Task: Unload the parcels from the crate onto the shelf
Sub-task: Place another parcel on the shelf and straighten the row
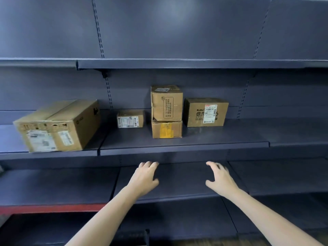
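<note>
Cardboard parcels line my grey shelf (195, 141) — big box (58, 125) at left, small box (130, 119), a two-box stack (166, 111), a labelled box (205, 112). Below them, my left hand (145, 176) and right hand (221, 180) hover spread and empty — crate unseen.

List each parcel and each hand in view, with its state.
Large box: on the middle shelf, far left, angled, taped shut.
Small labelled box: on the shelf, set back.
Yellow-taped box: on the shelf, bottom of a stack.
Tall box: stacked on the yellow-taped box, dented.
BoBo box: on the shelf, rightmost, label facing out.
Left hand: open, empty.
Right hand: open, empty.
</note>
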